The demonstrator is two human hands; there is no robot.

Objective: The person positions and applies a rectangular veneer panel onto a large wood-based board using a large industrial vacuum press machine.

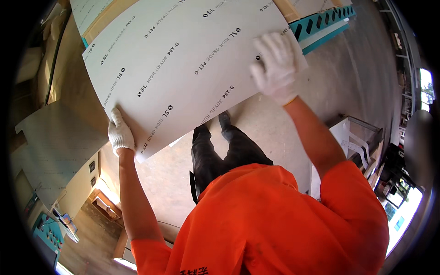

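A large white panel point(183, 78), printed all over with rows of dark lettering, lies tilted in front of me with its near edge toward my legs. My left hand point(120, 133), in a white knit glove, grips its near left edge, the thumb on top and the other fingers hidden beneath. Over the right part of the panel is my gloved right hand point(276, 68), palm down with its fingers stretched out and slightly blurred. It looks to be resting on the surface, though I cannot tell how firmly it touches.
A teal slotted metal beam point(321, 25) runs past the panel's far right corner. Another large sheet point(59, 142) stands at the left. Lower left is a teal control box point(49, 236) with buttons. A metal-framed rack point(362, 133) stands on the floor at the right.
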